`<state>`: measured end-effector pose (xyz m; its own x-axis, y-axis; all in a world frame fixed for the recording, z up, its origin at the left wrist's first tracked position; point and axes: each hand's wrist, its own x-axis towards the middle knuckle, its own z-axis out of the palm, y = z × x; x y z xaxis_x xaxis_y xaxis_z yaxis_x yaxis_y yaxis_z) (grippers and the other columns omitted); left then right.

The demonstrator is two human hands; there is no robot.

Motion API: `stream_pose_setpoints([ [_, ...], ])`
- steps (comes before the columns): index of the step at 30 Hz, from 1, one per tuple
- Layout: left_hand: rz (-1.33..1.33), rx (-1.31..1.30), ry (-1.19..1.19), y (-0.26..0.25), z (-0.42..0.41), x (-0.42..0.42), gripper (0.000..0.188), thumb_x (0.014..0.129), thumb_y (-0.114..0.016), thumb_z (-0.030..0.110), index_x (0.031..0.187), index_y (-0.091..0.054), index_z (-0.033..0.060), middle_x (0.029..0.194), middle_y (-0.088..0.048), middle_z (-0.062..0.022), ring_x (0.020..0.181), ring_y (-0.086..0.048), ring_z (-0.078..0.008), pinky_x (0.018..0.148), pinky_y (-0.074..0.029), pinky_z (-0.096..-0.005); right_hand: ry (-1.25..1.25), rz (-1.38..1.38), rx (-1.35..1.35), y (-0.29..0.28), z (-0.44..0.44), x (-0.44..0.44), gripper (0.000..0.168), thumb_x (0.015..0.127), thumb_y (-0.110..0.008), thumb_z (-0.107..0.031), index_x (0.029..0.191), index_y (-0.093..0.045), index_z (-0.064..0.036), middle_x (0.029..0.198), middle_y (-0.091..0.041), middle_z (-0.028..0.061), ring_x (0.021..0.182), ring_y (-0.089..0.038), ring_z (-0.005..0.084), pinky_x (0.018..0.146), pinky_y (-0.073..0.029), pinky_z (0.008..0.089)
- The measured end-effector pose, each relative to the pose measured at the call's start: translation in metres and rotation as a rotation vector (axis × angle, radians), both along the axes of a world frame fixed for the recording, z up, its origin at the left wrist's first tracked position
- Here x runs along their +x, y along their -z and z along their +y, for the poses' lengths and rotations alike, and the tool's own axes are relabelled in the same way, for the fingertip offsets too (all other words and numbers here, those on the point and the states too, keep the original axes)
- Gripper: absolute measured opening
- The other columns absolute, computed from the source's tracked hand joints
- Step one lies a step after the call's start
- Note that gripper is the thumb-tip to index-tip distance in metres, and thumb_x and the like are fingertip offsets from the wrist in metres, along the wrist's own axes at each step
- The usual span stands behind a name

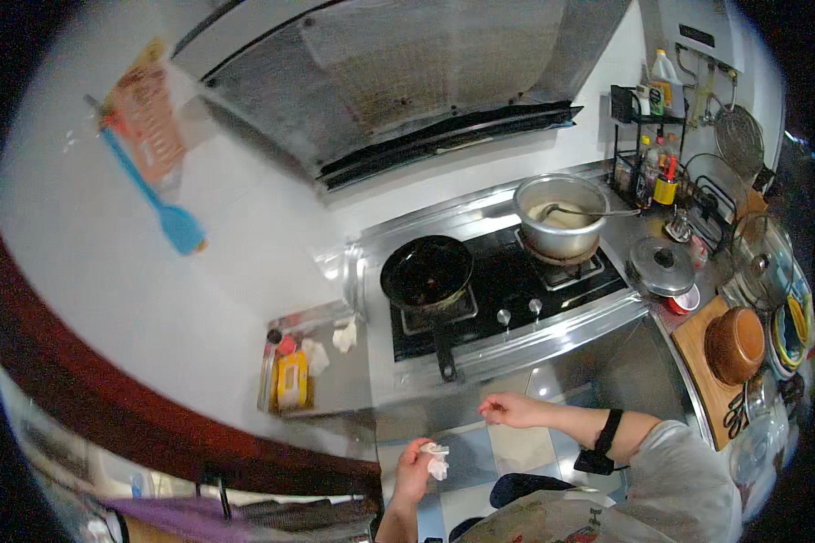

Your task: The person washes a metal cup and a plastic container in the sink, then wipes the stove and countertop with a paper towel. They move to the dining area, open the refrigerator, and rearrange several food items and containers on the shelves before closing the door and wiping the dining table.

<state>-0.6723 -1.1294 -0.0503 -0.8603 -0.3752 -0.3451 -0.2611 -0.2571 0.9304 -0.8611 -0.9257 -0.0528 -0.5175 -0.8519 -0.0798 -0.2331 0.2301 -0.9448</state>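
Observation:
My left hand pinches a crumpled white tissue low in the view, above the tiled floor. Further right, my right hand hangs in front of the cooker, its fingers loosely bent and no object visible in it. A black frying pan sits on the left burner of the black gas hob, its handle towards me. On the right burner stands an aluminium pot with pale contents and a ladle resting in it. Neither hand touches the hob.
Left of the hob, a yellow packet and crumpled tissues lie on a metal counter. A blue spatula hangs on the left wall. Rightwards are a pot lid, a wooden board with a brown pot, scissors and a bottle rack.

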Motion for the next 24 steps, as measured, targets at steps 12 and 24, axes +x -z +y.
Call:
stream_pose_setpoints([
  [12, 0.136, 0.014, 0.271, -0.105, -0.019, -0.204, 0.014, 0.088, -0.051, 0.006, 0.102, -0.053, 0.0053, 0.086, -0.060, -0.0051, 0.075, -0.059, -0.0147, 0.063, -0.048, -0.0272, 0.300, 0.013, 0.119, -0.029, 0.010, -0.089, 0.026, 0.094, -0.052, -0.021, 0.111, -0.057, -0.002, 0.095, -0.066, 0.0101, 0.090, -0.063, 0.0180, 0.081, -0.049, 0.0307],
  [24, 0.108, 0.213, 0.444, -0.123, 0.107, -0.317, 0.031, 0.092, -0.051, 0.011, 0.121, -0.045, 0.0031, 0.107, -0.057, -0.0080, 0.092, -0.057, -0.0160, 0.075, -0.048, -0.0306, 0.811, 0.360, 0.219, -0.099, 0.170, -0.148, 0.020, 0.087, -0.053, -0.013, 0.103, -0.061, -0.003, 0.092, -0.064, 0.0185, 0.083, -0.063, 0.0336, 0.075, -0.050, 0.0405],
])
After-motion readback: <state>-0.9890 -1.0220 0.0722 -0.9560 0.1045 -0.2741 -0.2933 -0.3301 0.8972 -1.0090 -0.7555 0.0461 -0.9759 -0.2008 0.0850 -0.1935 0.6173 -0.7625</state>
